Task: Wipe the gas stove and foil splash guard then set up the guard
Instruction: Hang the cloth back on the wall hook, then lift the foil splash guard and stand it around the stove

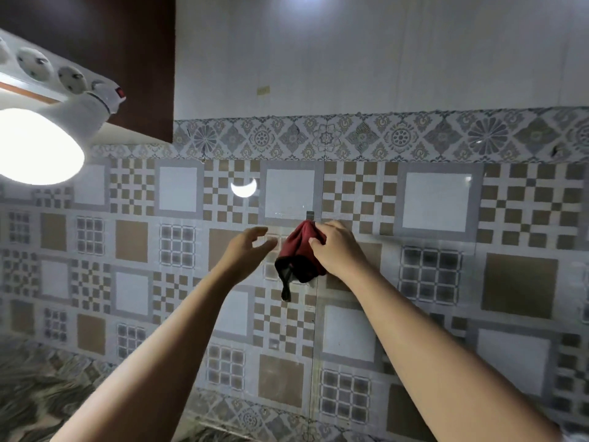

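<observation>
Right now the right hand (334,247) is pinching the red cloth (299,260) near its top, just under the wall hook (310,215); the cloth is hanging lengthwise downward against the tiles (436,202). The left hand (248,250) is hovering, fingers spread, just to its left, not touching.

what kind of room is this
Probably a home kitchen, though no stove shows in this view. The wall is covered in patterned tiles, the right hand grips a red cloth at a small wall hook, and a power strip carries a lit bulb.
</observation>
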`<state>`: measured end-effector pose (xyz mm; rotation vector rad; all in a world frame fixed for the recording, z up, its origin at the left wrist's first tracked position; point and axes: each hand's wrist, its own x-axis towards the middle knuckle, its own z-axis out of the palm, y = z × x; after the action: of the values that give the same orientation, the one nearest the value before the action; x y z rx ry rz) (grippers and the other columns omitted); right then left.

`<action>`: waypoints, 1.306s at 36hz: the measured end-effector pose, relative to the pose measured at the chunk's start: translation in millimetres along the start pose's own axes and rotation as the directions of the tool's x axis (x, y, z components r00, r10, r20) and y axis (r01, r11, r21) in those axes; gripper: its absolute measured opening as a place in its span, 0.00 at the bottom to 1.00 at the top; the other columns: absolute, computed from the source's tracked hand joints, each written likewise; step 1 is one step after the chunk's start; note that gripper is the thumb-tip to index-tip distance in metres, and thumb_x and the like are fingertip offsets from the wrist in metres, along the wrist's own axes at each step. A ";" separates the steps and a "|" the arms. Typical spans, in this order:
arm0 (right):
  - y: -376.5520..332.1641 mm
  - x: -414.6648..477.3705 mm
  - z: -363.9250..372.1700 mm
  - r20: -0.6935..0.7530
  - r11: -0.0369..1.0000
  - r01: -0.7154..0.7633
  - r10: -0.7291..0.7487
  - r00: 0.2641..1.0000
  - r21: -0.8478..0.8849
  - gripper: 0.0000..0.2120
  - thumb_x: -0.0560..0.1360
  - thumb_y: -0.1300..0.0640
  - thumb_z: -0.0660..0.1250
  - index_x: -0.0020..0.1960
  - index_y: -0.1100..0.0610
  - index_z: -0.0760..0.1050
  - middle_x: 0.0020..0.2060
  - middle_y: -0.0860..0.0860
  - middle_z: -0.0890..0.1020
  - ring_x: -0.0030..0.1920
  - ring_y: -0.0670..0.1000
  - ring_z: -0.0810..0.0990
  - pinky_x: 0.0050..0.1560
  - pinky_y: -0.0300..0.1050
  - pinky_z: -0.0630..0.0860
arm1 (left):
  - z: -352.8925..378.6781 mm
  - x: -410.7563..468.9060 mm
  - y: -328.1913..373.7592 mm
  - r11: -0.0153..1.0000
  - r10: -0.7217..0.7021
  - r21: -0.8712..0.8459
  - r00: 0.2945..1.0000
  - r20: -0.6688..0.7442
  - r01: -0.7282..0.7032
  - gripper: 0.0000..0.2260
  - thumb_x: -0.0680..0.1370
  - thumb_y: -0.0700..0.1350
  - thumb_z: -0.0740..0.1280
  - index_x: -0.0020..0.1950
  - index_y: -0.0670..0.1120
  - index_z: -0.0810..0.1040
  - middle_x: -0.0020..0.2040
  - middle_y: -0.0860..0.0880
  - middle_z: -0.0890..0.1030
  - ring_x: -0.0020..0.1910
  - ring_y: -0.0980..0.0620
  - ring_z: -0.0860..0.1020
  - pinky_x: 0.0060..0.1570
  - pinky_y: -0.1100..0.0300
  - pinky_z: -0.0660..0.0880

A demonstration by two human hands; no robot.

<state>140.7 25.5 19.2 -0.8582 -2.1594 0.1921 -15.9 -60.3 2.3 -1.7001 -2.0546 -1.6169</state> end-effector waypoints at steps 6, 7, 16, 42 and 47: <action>-29.0 -47.3 -12.2 0.007 0.998 0.057 -0.057 0.998 0.041 0.20 0.78 0.52 0.58 0.69 0.54 0.66 0.68 0.51 0.69 0.66 0.54 0.69 0.66 0.48 0.67 | -34.1 -64.3 27.2 0.977 0.042 0.210 0.999 -0.030 -0.035 0.22 0.77 0.49 0.64 0.69 0.42 0.67 0.69 0.43 0.71 0.68 0.47 0.69 0.64 0.57 0.66; -34.2 -57.2 -12.4 0.017 0.997 0.069 -0.069 0.997 0.045 0.20 0.78 0.52 0.58 0.69 0.54 0.66 0.69 0.50 0.68 0.67 0.54 0.68 0.65 0.46 0.65 | -38.9 -76.4 28.9 0.969 0.043 0.244 0.998 -0.037 -0.033 0.22 0.77 0.49 0.64 0.69 0.42 0.67 0.69 0.44 0.71 0.68 0.47 0.69 0.64 0.58 0.65; -78.8 -168.8 29.4 0.261 0.966 0.110 -0.171 0.950 0.233 0.22 0.79 0.53 0.57 0.71 0.58 0.64 0.72 0.55 0.63 0.71 0.55 0.63 0.69 0.49 0.63 | -74.1 -211.8 17.7 0.908 -0.087 0.398 0.987 -0.132 0.133 0.23 0.76 0.49 0.66 0.68 0.41 0.69 0.67 0.42 0.73 0.65 0.46 0.72 0.64 0.57 0.66; -228.9 -475.9 286.5 0.788 0.821 0.308 -0.559 0.258 0.481 0.26 0.75 0.53 0.65 0.71 0.57 0.65 0.69 0.57 0.67 0.68 0.55 0.66 0.66 0.44 0.62 | -149.9 -680.7 -164.6 0.381 -0.879 0.027 0.371 -0.300 0.924 0.32 0.75 0.53 0.67 0.74 0.46 0.57 0.73 0.45 0.61 0.72 0.48 0.61 0.69 0.57 0.60; -234.3 -489.1 320.2 0.815 0.784 0.377 -0.569 0.115 0.494 0.32 0.73 0.52 0.69 0.73 0.55 0.60 0.70 0.57 0.63 0.69 0.56 0.64 0.68 0.43 0.61 | -144.8 -690.2 -190.9 0.386 -0.896 -0.039 0.365 -0.254 0.922 0.32 0.75 0.54 0.66 0.74 0.47 0.57 0.74 0.48 0.61 0.72 0.49 0.62 0.67 0.57 0.62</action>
<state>13.9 -419.3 -408.3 0.3372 -3.3616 0.6919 44.9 -623.4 -459.3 -0.0872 -3.0752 -1.6294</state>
